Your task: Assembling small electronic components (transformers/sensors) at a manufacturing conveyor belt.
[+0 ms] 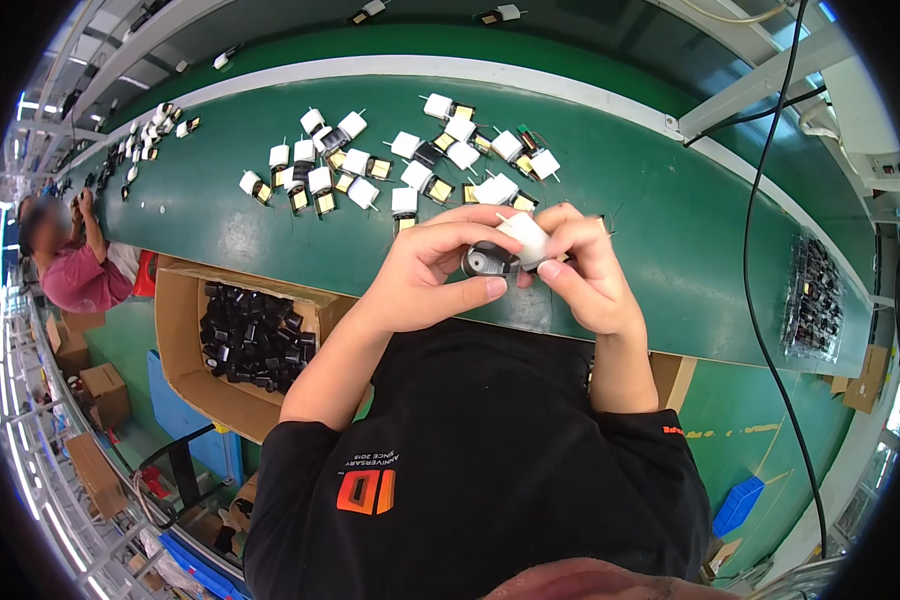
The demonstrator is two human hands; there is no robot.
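Close to my body, over the near edge of the green bench, my two hands meet. My left hand (422,268) is closed around a dark plastic housing (487,262) with a round grey end. In the fingers of my right hand (595,275) is a white block-shaped part (524,238) with a thin pin, tilted and touching or very near the housing. My fingers hide where the two pieces meet. Beyond them lie several loose white-and-black assemblies (367,165) with yellow faces, pins and thin wires.
A cardboard box (185,350) of black housings (255,340) stands left below the bench (670,240). A black cable (760,220) hangs down at right, near a clear tray of dark parts (815,300). Another person (85,265) sits at far left, near more assemblies (150,130).
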